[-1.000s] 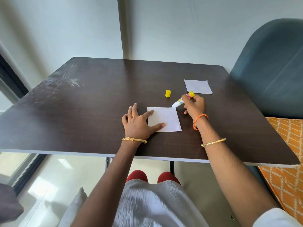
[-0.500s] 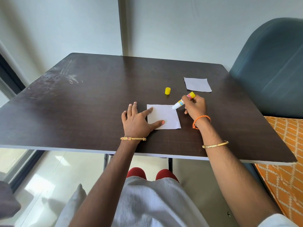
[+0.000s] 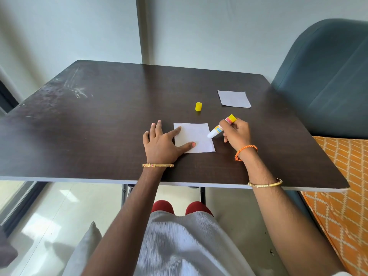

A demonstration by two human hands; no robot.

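The glue stick [image 3: 222, 126] has a white body, a coloured label and a yellow back end. The right grip [image 3: 237, 134] is curled around it. Its long axis is slanted and its white tip points down-left onto the right edge of the white paper [image 3: 196, 136]. The left grip [image 3: 159, 144] lies flat with straight fingers, pressing that paper. The dark worktop [image 3: 99, 126] also carries a yellow cap [image 3: 198, 106] and a second paper [image 3: 234, 98]. A blue chair [image 3: 328, 76] stands to the right, before a pale wall [image 3: 199, 26].

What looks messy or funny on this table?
Nothing is spilled or broken. The table has pale scratches near its far left corner, so it looks worn there. The yellow cap stands alone, off the glue stick that the right hand grips.
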